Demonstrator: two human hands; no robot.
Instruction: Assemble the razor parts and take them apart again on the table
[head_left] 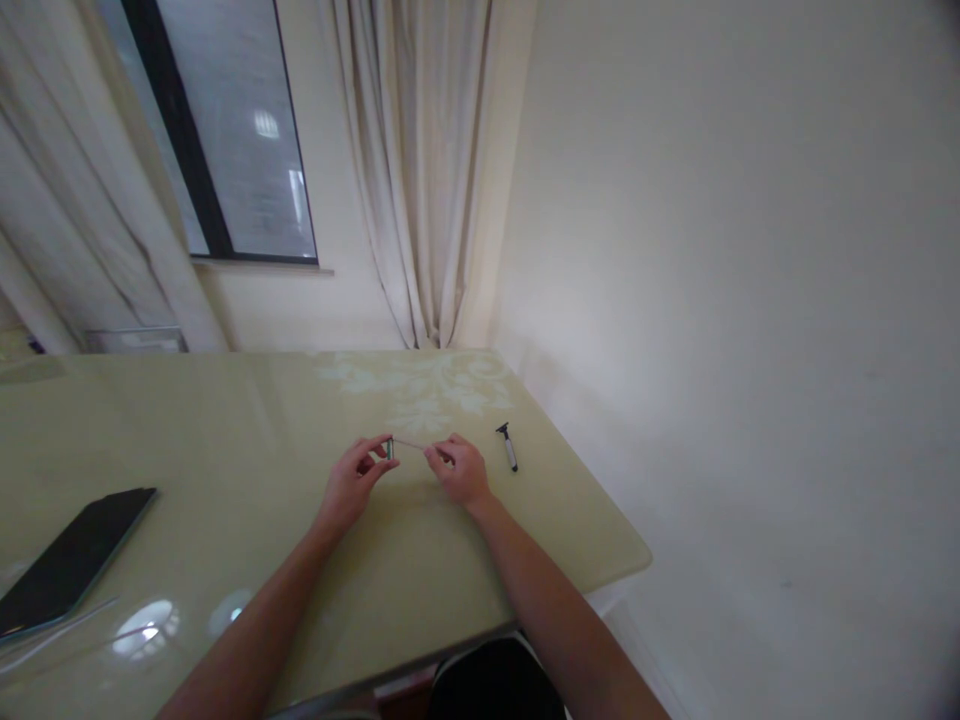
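My left hand (354,482) pinches a small dark cylindrical object (390,448) between thumb and fingertips, just above the glossy beige table (247,430). My right hand (459,468) is closed, its fingers pinched on one end of a thin strand (409,443) that runs across to the small object. Both hands hover close together near the table's middle right. A razor (509,446) with a dark head and a pale handle lies on the table right of my right hand, a short gap away.
A black phone or tablet (71,560) lies near the table's left front edge. Clear thin sticks (60,632) lie beside it. A white wall borders the table's right side. Curtains (420,170) and a window (225,130) stand behind the table.
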